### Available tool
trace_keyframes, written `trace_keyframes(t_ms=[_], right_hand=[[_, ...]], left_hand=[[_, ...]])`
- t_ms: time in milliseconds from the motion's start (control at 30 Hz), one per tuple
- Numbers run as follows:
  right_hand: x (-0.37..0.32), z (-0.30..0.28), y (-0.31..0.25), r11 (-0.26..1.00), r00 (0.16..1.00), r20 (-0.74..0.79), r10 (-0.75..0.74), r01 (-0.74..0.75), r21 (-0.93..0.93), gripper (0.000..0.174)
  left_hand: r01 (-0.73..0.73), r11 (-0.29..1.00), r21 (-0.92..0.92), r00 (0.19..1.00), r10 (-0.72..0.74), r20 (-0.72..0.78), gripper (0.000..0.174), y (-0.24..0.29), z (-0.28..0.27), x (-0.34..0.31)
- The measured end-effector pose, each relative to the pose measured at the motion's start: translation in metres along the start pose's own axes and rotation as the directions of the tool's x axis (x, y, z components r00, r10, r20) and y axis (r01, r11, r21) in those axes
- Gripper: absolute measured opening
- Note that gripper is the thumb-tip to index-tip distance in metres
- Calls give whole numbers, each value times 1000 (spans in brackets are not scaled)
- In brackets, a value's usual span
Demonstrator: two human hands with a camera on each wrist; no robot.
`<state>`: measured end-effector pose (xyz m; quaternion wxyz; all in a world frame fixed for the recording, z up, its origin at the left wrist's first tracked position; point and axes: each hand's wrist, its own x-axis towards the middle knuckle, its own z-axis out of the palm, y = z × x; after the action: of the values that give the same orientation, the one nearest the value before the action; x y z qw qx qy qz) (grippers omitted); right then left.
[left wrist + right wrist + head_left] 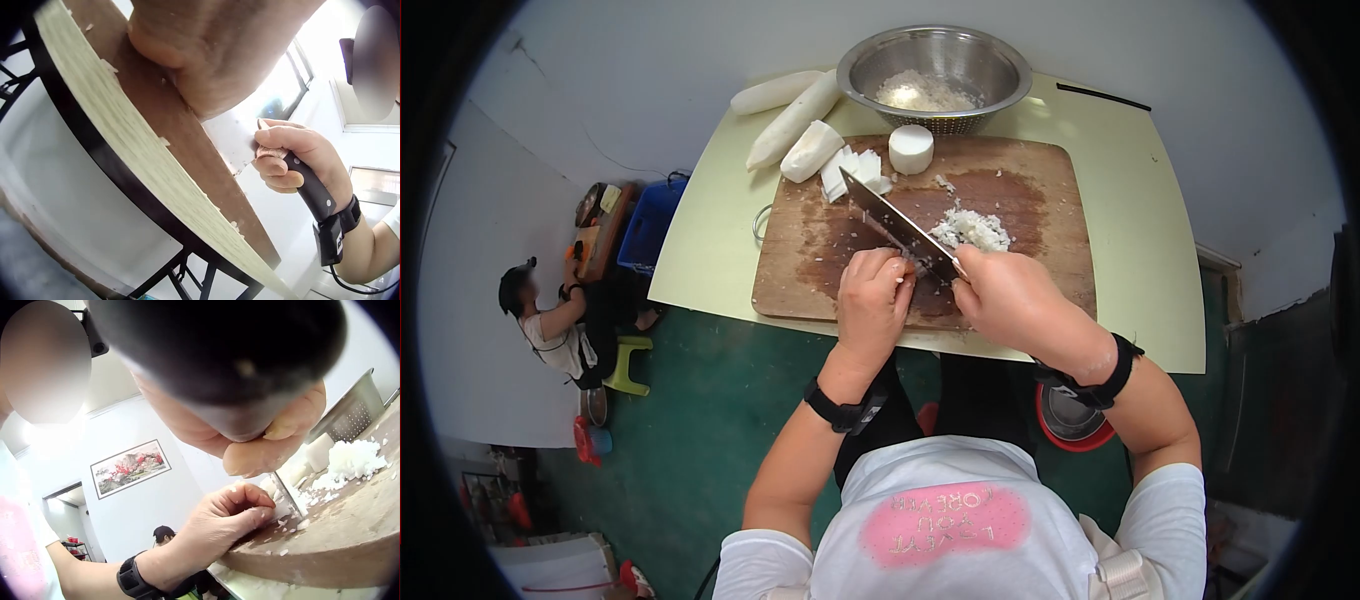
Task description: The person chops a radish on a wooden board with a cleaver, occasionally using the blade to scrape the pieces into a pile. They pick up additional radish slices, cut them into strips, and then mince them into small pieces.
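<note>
My right hand (1020,295) grips the black handle (309,187) of a kitchen knife (895,222), its blade slanting to the upper left over the wooden cutting board (820,250). Close beside the blade, the curled fingers of my left hand (875,298) hold white daikon at the board's near side, mostly hidden by the hand. Right of the blade lies a heap of chopped daikon (972,230). Thin daikon slices (852,172) are piled near the knife tip, and a short daikon chunk (911,149) stands upright behind them.
A metal colander (852,82) with chopped white bits stands behind the board. Whole daikon (793,122) and a cut length (811,151) lie at the back left. Another person (555,320) sits far left by a blue crate (652,225). A red basin (1052,430) is below the table.
</note>
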<state>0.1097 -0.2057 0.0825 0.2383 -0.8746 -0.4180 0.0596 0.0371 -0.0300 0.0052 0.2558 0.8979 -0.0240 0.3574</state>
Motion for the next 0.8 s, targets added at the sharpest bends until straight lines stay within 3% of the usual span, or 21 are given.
trace_keyframes(t_ms=[300,433,533,800], right_hand=[[-19,-9,-11,999,999,14,-29,29,-22,12],[-2,0,-14,997,998,46,-48,50,-57,11],[13,9,-13,993,995,-12,-96,95,-66,11],[-5,-14,-13,1000,1000,-1,-23,23,4,13]], left_hand=[[6,999,45,1000,-5,-18,13,2,2,0],[-2,999,40,1000,4,-30,14,3,2,-1],[1,999,50,1000,0,-17,15,1,2,0],[62,997,55,997,-59,-44,15,3,2,-1]])
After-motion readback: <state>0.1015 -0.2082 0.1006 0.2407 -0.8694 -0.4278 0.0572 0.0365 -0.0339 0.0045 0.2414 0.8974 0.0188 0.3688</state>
